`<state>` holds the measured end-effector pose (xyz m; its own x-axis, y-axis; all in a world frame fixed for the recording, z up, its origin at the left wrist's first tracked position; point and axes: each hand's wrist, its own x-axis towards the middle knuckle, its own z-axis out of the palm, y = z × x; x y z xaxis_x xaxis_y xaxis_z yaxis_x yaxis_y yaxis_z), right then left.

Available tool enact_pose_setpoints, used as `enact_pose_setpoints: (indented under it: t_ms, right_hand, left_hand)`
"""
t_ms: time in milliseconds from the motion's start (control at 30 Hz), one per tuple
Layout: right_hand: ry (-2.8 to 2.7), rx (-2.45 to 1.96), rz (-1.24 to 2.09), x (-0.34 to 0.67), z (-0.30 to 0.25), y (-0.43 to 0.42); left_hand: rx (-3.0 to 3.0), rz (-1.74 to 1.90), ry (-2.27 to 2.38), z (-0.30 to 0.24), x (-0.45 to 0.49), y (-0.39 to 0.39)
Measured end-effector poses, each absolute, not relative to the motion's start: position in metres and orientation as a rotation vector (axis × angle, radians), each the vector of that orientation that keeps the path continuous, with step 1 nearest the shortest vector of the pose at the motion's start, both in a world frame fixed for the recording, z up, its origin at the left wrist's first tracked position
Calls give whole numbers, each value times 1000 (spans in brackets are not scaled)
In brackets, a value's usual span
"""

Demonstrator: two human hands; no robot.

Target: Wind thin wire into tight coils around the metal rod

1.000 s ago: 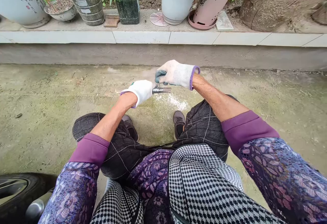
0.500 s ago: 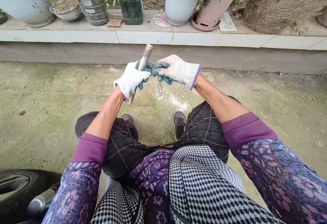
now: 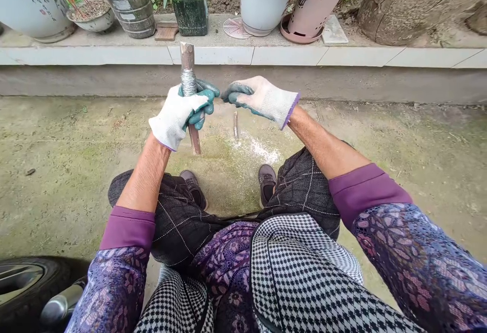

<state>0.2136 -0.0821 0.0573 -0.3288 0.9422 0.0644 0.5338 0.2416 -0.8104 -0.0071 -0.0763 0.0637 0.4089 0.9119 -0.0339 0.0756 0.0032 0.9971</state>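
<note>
I sit over a concrete floor with both hands in white gloves that have green palms. My left hand is wrapped round a rusty metal rod, held nearly upright. A band of silvery wire winds around the rod just above my fingers. My right hand hovers close to the right of the left hand, fingers curled and pinched; what they hold is too small to make out. A short thin rod shows below the right hand, above white dust on the floor.
A low tiled ledge runs across ahead, carrying several plant pots, a white pot among them. A tyre sits at the bottom left. My shoes rest on the concrete between my knees.
My left hand has turned the wire-wrapped rod from lying level to standing nearly upright and raised it. My right hand has risen slightly and come off the rod.
</note>
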Motion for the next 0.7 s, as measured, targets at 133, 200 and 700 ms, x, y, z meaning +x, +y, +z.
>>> enact_pose_setpoints:
  t_ms: [133, 200, 700]
  right_hand:
    - [-2023, -1503, 804, 225, 36, -61]
    - [-2109, -1592, 786, 226, 17, -51]
    - [-2184, -1765, 1017, 183, -88, -27]
  left_hand:
    - [1339, 977, 933, 66, -11, -75]
    - [1327, 1020, 920, 67, -14, -75]
    - [1326, 1018, 854, 81, -14, -90]
